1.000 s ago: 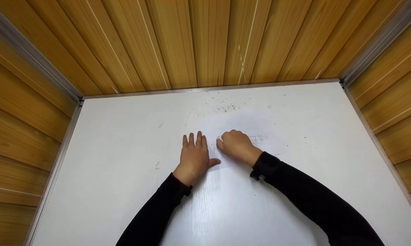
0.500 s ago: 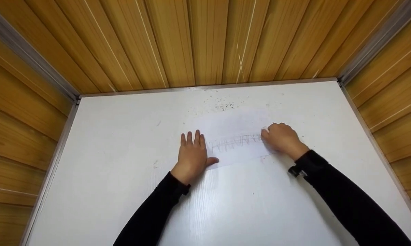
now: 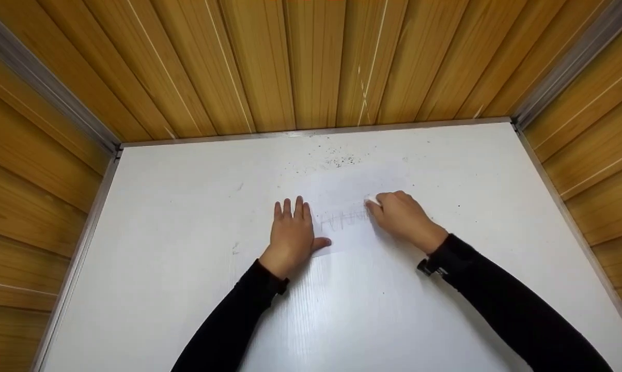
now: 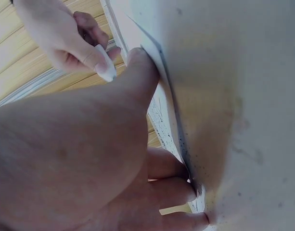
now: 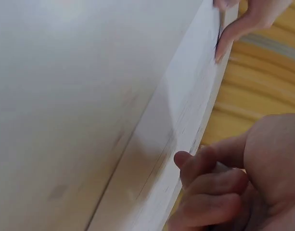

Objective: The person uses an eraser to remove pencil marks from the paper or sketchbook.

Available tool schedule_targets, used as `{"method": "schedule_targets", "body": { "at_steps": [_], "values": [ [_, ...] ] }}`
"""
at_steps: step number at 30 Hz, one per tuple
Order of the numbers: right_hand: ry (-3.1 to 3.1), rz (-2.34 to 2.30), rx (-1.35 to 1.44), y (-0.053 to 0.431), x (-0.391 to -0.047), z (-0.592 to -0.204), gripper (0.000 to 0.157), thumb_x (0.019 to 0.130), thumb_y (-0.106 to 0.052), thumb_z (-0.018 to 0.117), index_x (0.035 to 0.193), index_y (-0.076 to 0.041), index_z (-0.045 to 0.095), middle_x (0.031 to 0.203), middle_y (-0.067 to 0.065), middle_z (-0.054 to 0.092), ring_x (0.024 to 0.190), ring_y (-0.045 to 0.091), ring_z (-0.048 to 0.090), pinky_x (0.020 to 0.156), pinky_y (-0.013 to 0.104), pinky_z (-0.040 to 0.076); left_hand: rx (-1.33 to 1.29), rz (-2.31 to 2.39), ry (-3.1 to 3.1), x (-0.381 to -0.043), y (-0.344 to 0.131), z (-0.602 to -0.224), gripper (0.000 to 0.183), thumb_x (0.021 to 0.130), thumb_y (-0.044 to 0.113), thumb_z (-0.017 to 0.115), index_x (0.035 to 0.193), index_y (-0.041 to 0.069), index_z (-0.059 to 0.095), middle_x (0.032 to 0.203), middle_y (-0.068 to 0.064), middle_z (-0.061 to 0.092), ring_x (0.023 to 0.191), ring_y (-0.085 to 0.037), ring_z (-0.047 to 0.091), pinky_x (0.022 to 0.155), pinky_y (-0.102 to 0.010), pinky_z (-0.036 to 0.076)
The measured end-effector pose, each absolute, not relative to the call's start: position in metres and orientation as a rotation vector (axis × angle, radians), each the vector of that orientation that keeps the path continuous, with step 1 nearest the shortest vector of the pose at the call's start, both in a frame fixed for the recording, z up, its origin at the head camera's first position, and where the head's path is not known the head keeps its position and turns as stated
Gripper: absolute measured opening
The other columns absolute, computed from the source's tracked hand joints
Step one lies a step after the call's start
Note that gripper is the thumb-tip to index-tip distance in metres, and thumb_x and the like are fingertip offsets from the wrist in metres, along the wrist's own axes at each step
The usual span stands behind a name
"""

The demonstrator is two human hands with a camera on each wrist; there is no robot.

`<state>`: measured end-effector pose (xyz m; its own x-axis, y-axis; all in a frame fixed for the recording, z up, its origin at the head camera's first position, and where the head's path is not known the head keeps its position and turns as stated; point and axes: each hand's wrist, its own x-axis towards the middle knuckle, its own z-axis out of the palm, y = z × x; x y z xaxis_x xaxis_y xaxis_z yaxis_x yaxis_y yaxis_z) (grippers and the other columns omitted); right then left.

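Note:
A sheet of white paper (image 3: 355,186) lies on the white table, with zigzag pencil marks (image 3: 339,221) across its middle. My left hand (image 3: 292,237) rests flat on the paper's left side, fingers straight and thumb spread. Over the marks' right part, my right hand (image 3: 401,216) pinches a small white eraser (image 4: 107,66) between thumb and curled fingers. Only the eraser's end shows in the head view; in the right wrist view the fingers mostly cover it. The right hand hides part of the pencil lines.
Dark crumbs (image 3: 342,159) are scattered on the table (image 3: 187,206) beyond the paper. Faint smudges (image 3: 236,248) mark the tabletop at left. Wood-patterned panels (image 3: 311,62) rise along the table's back and both sides.
My right hand swept right across the marks with the eraser, then came partway back left. The pencil lines look fainter than half a second ago. My left hand stays on the paper.

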<state>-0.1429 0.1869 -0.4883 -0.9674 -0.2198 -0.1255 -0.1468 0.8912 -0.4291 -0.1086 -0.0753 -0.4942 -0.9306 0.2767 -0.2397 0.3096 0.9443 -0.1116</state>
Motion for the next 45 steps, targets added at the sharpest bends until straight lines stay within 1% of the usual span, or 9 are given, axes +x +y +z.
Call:
{"method": "schedule_targets", "body": {
  "at_steps": [6, 13, 17, 21, 27, 31, 34, 39, 45],
  "values": [
    [2.855, -0.570, -0.414, 0.128, -0.143, -0.486, 0.045, 0.114, -0.035, 0.050, 0.084, -0.006, 0.067, 0.084, 0.017, 0.070, 0.085, 0.036, 0.069, 0.081, 0.053, 0.058, 0.430, -0.197, 2.891, -0.109, -0.077, -0.493, 0.114, 0.095, 0.085, 0.055, 0.168, -0.001, 0.042, 0.178, -0.020, 0.040, 0.164, -0.045, 0.040, 0.138, -0.058, 0.028],
    [2.802, -0.472, -0.506, 0.085, -0.149, -0.496, 0.046, 0.111, -0.031, 0.049, 0.082, -0.005, 0.073, 0.100, 0.023, 0.079, 0.099, 0.043, 0.074, 0.089, 0.060, 0.062, 0.463, -0.191, 2.898, -0.109, -0.078, -0.496, 0.115, 0.095, 0.087, 0.052, 0.169, 0.000, 0.042, 0.178, -0.020, 0.039, 0.164, -0.045, 0.041, 0.137, -0.059, 0.029],
    [2.824, -0.468, -0.473, 0.101, -0.156, -0.502, 0.044, 0.108, -0.031, 0.052, 0.082, -0.003, 0.073, 0.097, 0.024, 0.077, 0.093, 0.042, 0.073, 0.084, 0.059, 0.062, 0.454, -0.205, 2.890, -0.109, -0.077, -0.495, 0.114, 0.095, 0.087, 0.052, 0.169, 0.001, 0.041, 0.179, -0.019, 0.038, 0.165, -0.044, 0.040, 0.138, -0.058, 0.027],
    [2.842, -0.493, -0.370, 0.145, -0.159, -0.501, 0.048, 0.110, -0.034, 0.050, 0.092, 0.003, 0.075, 0.096, 0.025, 0.074, 0.088, 0.041, 0.069, 0.083, 0.059, 0.061, 0.446, -0.221, 2.878, -0.108, -0.075, -0.492, 0.114, 0.096, 0.087, 0.051, 0.170, 0.001, 0.040, 0.180, -0.018, 0.036, 0.166, -0.043, 0.038, 0.139, -0.058, 0.026],
    [2.829, -0.451, -0.152, 0.226, -0.156, -0.494, 0.055, 0.112, -0.036, 0.045, 0.109, 0.010, 0.075, 0.109, 0.032, 0.075, 0.097, 0.046, 0.069, 0.091, 0.063, 0.058, 0.448, -0.212, 2.885, -0.108, -0.075, -0.494, 0.115, 0.095, 0.087, 0.053, 0.170, 0.001, 0.041, 0.179, -0.018, 0.037, 0.166, -0.043, 0.038, 0.138, -0.058, 0.028],
    [2.808, -0.431, -0.101, 0.252, -0.152, -0.494, 0.058, 0.113, -0.036, 0.042, 0.118, 0.012, 0.073, 0.119, 0.035, 0.074, 0.102, 0.046, 0.070, 0.093, 0.063, 0.056, 0.443, -0.209, 2.893, -0.108, -0.077, -0.497, 0.114, 0.094, 0.087, 0.054, 0.168, 0.000, 0.042, 0.178, -0.019, 0.039, 0.165, -0.043, 0.040, 0.138, -0.058, 0.029],
    [2.798, -0.469, -0.090, 0.256, -0.150, -0.495, 0.058, 0.115, -0.038, 0.041, 0.118, 0.011, 0.073, 0.116, 0.033, 0.074, 0.098, 0.043, 0.068, 0.090, 0.059, 0.056, 0.446, -0.203, 2.889, -0.107, -0.078, -0.499, 0.114, 0.095, 0.087, 0.054, 0.168, 0.000, 0.042, 0.178, -0.019, 0.039, 0.165, -0.044, 0.040, 0.138, -0.058, 0.029],
    [2.861, -0.557, -0.059, 0.248, -0.147, -0.495, 0.054, 0.116, -0.041, 0.043, 0.104, 0.002, 0.074, 0.100, 0.023, 0.073, 0.089, 0.035, 0.064, 0.084, 0.051, 0.054, 0.440, -0.209, 2.874, -0.108, -0.078, -0.499, 0.115, 0.095, 0.087, 0.052, 0.169, 0.000, 0.040, 0.179, -0.019, 0.037, 0.166, -0.044, 0.038, 0.138, -0.058, 0.027],
    [2.856, -0.594, -0.142, 0.208, -0.144, -0.495, 0.052, 0.116, -0.044, 0.045, 0.091, -0.006, 0.070, 0.088, 0.016, 0.071, 0.087, 0.032, 0.065, 0.083, 0.050, 0.055, 0.441, -0.209, 2.872, -0.109, -0.074, -0.498, 0.115, 0.096, 0.086, 0.052, 0.170, 0.000, 0.039, 0.179, -0.020, 0.036, 0.166, -0.044, 0.037, 0.139, -0.058, 0.026]
  ]
}}
